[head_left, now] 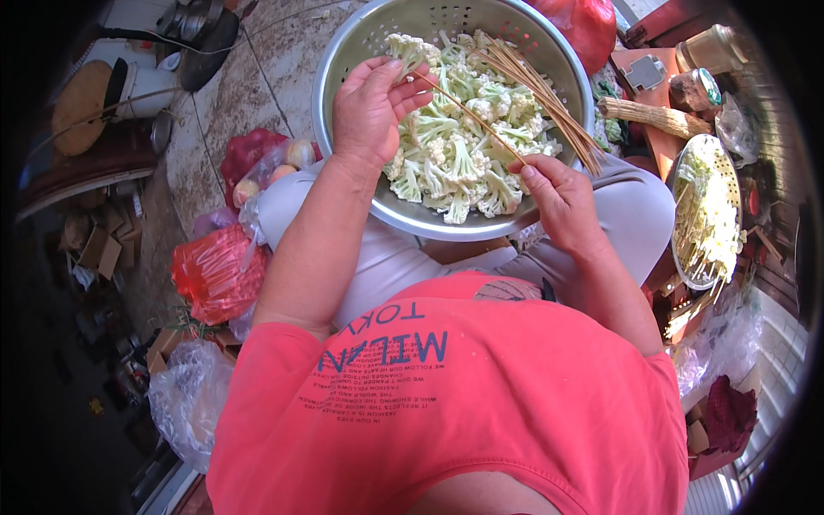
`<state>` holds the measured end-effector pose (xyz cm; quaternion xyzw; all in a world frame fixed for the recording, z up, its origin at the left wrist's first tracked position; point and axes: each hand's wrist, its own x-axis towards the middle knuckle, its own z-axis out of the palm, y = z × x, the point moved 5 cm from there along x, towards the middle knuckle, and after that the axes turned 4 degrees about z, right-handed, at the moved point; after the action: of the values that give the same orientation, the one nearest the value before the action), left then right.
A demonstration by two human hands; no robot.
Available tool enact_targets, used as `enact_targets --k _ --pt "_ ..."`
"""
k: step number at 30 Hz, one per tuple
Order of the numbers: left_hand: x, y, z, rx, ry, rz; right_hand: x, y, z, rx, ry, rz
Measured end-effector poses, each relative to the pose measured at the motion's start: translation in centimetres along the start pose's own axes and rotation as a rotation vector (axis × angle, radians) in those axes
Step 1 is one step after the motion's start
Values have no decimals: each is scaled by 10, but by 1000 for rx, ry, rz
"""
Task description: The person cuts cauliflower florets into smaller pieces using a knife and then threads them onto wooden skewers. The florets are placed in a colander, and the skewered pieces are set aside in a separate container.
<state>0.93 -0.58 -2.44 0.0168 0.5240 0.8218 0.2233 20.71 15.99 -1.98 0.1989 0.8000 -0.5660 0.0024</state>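
Observation:
A perforated stainless steel colander (412,224) rests on my lap, holding many cut cauliflower florets (463,158). Between the thumb and fingers of my left hand (376,106) is a cauliflower floret (409,53), above the colander's left part. My right hand (557,196) pinches a thin wooden skewer (473,114) near its lower end, at the colander's right rim. The skewer slants up to the left, its far end at the held floret; whether it pierces the floret cannot be told. A bundle of skewers (547,96) lies across the florets and the right rim.
At the right stands a second perforated bowl (735,193) with skewered florets, below jars (692,89) on a board (663,138). Red plastic bags lie at the left (219,270) and behind the colander (582,29). A clear plastic bag (190,399) is at the lower left.

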Motion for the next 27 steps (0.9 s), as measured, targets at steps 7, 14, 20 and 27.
enact_targets --k 7,14,20,27 --pt "-4 1 3 110 -55 9 -2 2 0 10 -25 50" --pt "-6 0 3 211 -109 -58 -7 10 2 97 -49 152" --pt "-7 0 -1 177 -133 -202 -8 12 2 130 -56 169" --pt "-7 -4 -1 153 -242 -295 -12 13 2 157 -64 155"
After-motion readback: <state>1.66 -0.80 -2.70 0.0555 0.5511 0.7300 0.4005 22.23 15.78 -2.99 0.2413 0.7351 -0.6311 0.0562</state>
